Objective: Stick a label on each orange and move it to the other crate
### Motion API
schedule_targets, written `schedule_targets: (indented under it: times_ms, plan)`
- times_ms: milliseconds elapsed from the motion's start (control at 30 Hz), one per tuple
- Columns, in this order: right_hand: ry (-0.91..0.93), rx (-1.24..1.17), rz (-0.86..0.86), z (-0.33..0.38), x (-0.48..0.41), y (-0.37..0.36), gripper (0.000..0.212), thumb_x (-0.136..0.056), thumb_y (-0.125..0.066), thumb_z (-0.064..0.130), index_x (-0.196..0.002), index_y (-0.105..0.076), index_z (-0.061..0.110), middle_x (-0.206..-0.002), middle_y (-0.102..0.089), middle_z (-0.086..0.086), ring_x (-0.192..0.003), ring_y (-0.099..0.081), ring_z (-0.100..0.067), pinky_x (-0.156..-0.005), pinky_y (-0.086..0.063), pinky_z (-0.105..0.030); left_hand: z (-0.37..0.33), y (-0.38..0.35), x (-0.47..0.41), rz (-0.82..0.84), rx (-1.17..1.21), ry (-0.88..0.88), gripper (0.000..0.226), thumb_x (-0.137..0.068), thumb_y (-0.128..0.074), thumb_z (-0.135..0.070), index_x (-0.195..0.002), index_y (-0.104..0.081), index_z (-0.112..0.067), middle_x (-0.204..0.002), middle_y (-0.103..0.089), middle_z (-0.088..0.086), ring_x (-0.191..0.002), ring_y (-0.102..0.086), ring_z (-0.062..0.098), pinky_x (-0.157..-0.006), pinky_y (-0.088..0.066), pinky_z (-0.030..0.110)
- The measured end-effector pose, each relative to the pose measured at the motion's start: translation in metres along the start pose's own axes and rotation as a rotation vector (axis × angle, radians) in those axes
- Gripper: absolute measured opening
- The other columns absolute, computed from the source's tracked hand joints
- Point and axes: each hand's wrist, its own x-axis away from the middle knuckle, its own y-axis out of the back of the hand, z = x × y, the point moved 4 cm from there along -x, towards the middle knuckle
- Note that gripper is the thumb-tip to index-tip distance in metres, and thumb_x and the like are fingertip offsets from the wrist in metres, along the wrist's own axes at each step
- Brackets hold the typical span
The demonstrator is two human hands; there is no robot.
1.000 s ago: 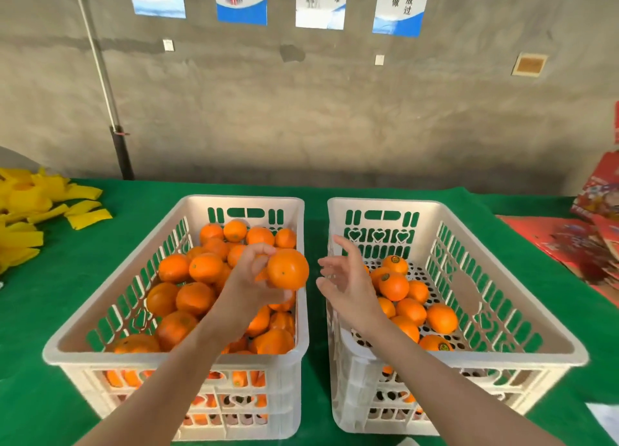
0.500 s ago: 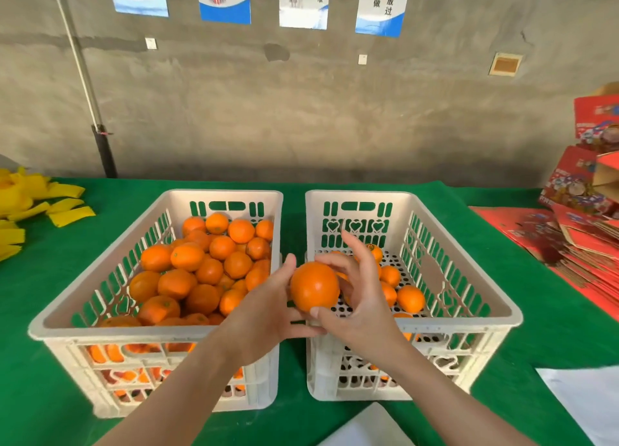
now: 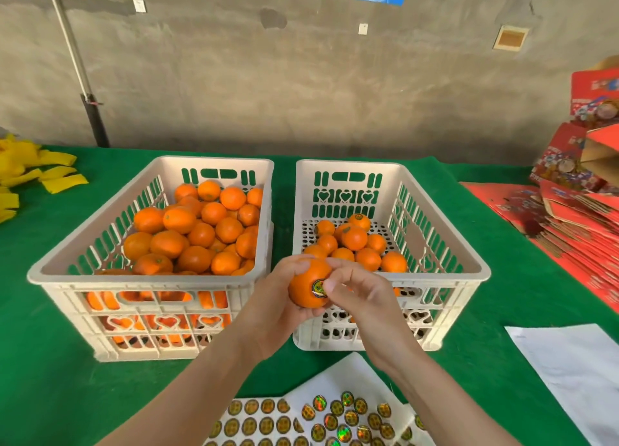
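1 orange (image 3: 305, 286): gripped in your left hand (image 3: 268, 315), before near wall of right crate (image 3: 445, 280); round gold label (image 3: 319, 288) on near face, thumb of your right hand (image 3: 358, 298) on it. Both crates white; left crate (image 3: 134, 280) heaped full, right crate one loose layer.

From where I watch, the right crate (image 3: 435, 280) is open from above: its oranges (image 3: 354, 238) lie low, and the walls rise well over them. The left crate (image 3: 150, 280) is heaped nearly to its rim. Only a narrow strip of green cloth (image 3: 284, 211) parts the two. The left hand (image 3: 274, 305) and right hand (image 3: 355, 295), both holding one orange (image 3: 306, 290), crowd the right crate's near left corner. Sticker sheets (image 3: 335, 419) cover the cloth nearest me, and red cartons (image 3: 569, 194) block the far right.
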Motion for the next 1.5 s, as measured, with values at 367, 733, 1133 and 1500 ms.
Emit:
schedule_targets:
  times_ms: [367, 733, 1133, 1500]
  plan:
    - [0.177, 0.319, -0.033, 0.003, 0.006, 0.004, 0.014, -0.085, -0.065, 0.006, -0.076, -0.061, 0.016, -0.106, -0.061, 0.006, -0.106, -0.055, -0.008, -0.084, -0.053, -0.036, 0.005, -0.009, 0.013, 0.027, -0.007, 0.009, 0.042, -0.076, -0.066, -0.023, -0.116, -0.058, -0.01, -0.104, -0.065, 0.015, -0.083, -0.069, 0.025, -0.063, -0.056, 0.032]
    - [0.143, 0.429, 0.081, -0.022, 0.013, 0.003, 0.065, -0.077, -0.066, 0.05, -0.132, -0.032, 0.041, -0.127, -0.046, 0.021, -0.116, -0.046, 0.007, -0.094, -0.043, -0.017, 0.018, 0.0, 0.008, -0.018, -0.073, 0.026, 0.049, -0.076, -0.056, -0.035, -0.118, -0.06, -0.01, -0.102, -0.072, 0.012, -0.087, -0.071, 0.022, -0.07, -0.057, 0.035]
    - [-0.155, 0.947, 0.096, -0.003, -0.142, 0.081, 0.079, -0.072, -0.073, 0.016, -0.138, -0.031, 0.018, -0.107, -0.049, 0.005, -0.091, -0.05, -0.013, -0.055, -0.033, -0.016, -0.015, -0.025, -0.105, -0.186, -1.394, -0.404, 0.027, -0.099, -0.037, -0.011, -0.122, -0.053, -0.011, -0.104, -0.061, 0.008, -0.082, -0.057, 0.017, -0.07, -0.049, 0.032]
    - [-0.602, 1.611, 0.648, -0.091, -0.166, 0.11, 0.058, -0.091, -0.053, 0.018, -0.145, -0.03, 0.02, -0.145, -0.036, -0.007, -0.13, -0.038, -0.031, -0.097, -0.037, -0.039, -0.001, -0.018, -0.117, -0.152, -1.61, -0.341, 0.025, -0.096, -0.045, -0.015, -0.118, -0.055, -0.015, -0.1, -0.062, 0.007, -0.095, -0.056, 0.024, -0.08, -0.05, 0.04]
